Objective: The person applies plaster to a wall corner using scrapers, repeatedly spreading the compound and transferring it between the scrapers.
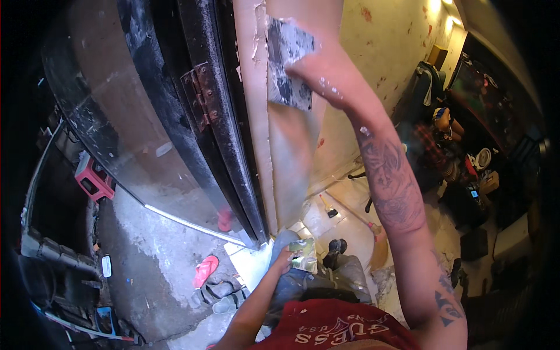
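My right hand (pixel 318 65) is raised high, its thumb lying over a flat rectangular putty spreader (pixel 291 93) smeared black, grey and white. That spreader rests against the pale, coated wall edge (pixel 254 76) beside the dark door frame; most of the fingers are hidden. White specks dot the wrist. Low down, close to my legs, my left hand (pixel 283 260) grips a shiny square metal plate (pixel 304 256) by its left edge, with some pale stuff on it.
A rusty hinge (pixel 201 96) sits on the black metal frame. On the floor lie a paintbrush (pixel 328 206), a broom (pixel 378 245), a pink slipper (pixel 205 271) and grey footwear (pixel 224 297). A pink stool (pixel 95 176) stands outside; another person (pixel 431 143) is at the right.
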Demonstrator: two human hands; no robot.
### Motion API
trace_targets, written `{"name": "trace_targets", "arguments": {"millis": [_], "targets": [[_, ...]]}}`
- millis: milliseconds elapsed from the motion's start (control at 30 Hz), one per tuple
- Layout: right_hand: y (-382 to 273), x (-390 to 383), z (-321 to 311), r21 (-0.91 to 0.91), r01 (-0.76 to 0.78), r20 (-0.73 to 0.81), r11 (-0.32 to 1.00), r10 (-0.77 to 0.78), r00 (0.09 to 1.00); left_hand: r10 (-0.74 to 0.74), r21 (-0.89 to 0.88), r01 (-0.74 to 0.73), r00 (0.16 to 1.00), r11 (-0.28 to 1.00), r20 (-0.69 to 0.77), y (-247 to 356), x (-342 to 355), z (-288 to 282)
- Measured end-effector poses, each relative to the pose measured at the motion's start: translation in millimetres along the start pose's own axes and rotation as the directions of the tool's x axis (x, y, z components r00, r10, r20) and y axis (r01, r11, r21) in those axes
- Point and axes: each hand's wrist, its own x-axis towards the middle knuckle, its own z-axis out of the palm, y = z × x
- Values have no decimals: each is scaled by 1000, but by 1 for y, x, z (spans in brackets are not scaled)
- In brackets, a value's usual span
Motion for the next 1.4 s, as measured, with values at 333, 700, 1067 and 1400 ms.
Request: {"name": "trace_targets", "arguments": {"millis": [333,700,1067,1400], "targets": [[44,-36,47,86,87,-51,992,-83,995,1,36,1,999,999,-41,-1,-1,-5],[24,-8,-5,149,22,-81,989,-10,997,12,45,-10,999,999,-39,-2,0,-2],[15,12,7,78,81,-63,994,-76,995,-22,25,23,999,999,-41,-2,6,-13],[69,-53,42,41,128,-27,991,-127,991,-57,73,59,998,996,-34,-2,3,2]]}}
